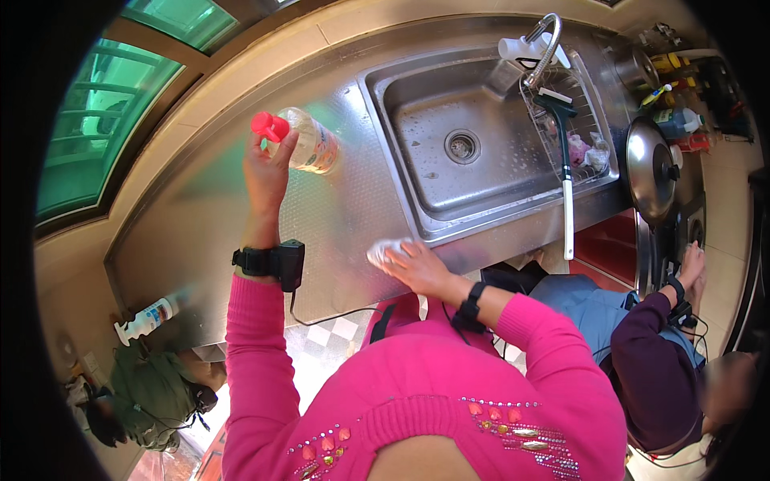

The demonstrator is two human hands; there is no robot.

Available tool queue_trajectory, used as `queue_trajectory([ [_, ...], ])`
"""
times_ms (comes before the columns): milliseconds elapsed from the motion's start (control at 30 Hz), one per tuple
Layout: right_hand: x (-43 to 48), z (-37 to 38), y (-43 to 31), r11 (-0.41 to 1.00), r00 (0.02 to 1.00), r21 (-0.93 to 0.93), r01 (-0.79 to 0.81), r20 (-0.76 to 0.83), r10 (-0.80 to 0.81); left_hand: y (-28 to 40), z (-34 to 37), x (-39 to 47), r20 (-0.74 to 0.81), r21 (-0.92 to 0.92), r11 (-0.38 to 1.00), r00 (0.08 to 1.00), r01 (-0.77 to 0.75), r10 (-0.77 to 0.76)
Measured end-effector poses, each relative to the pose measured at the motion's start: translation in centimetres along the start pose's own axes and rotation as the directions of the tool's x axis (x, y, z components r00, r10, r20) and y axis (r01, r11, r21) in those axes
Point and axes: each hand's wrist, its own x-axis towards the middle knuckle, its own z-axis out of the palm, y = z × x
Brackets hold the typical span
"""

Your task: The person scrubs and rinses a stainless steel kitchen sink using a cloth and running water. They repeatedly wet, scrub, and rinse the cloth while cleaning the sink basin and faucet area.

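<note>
My left hand (272,157) grips a clear plastic bottle by its top, just below a red cap (268,125). The bottle (313,144) has a printed label and appears partly filled; whether its base touches the counter I cannot tell. Down at the counter's front edge, left of the sink's near corner, my right hand (418,264) presses on a bunched white cloth (385,251). Its fingers lie over part of the cloth. Beneath both hands is the textured stainless steel counter (337,222).
The steel sink (481,186) has a faucet (548,48), a wire basket (592,120) and a squeegee (565,162) across its right side. A metal lid (649,168) stands farther right. Co-workers are at the right (649,373) and lower left (150,391). A white bottle (147,318) stands at the left end.
</note>
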Motion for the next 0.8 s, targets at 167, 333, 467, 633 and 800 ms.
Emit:
queue_trajectory([
  [167,4.3,-1.5,7.4,0.942,0.958,0.176,-0.286,0.082,0.275,-0.2,0.0,-2.0,-0.081,0.058,0.998,0.996,-0.023,0.027],
  [333,17.8,-0.4,20.7,0.966,0.846,0.084,-0.246,-0.467,0.256,-1.4,0.1,-7.2,-0.245,0.165,0.985,0.969,0.048,-0.006],
  [467,20.8,3.0,23.2,0.892,0.878,0.067,-0.448,-0.156,0.452,-2.8,0.5,-12.8,-0.184,0.12,0.985,0.978,0.123,-0.1],
  [633,6.9,0.6,12.7,0.869,0.889,0.188,-0.458,0.102,0.446,-3.0,2.6,-15.4,-0.004,-0.028,0.968,0.968,0.251,-0.251],
  [800,1.0,-2.4,5.9,0.884,0.844,0.018,-0.468,0.306,0.441,-1.9,5.4,-14.7,0.182,-0.043,0.961,0.948,0.272,-0.26],
])
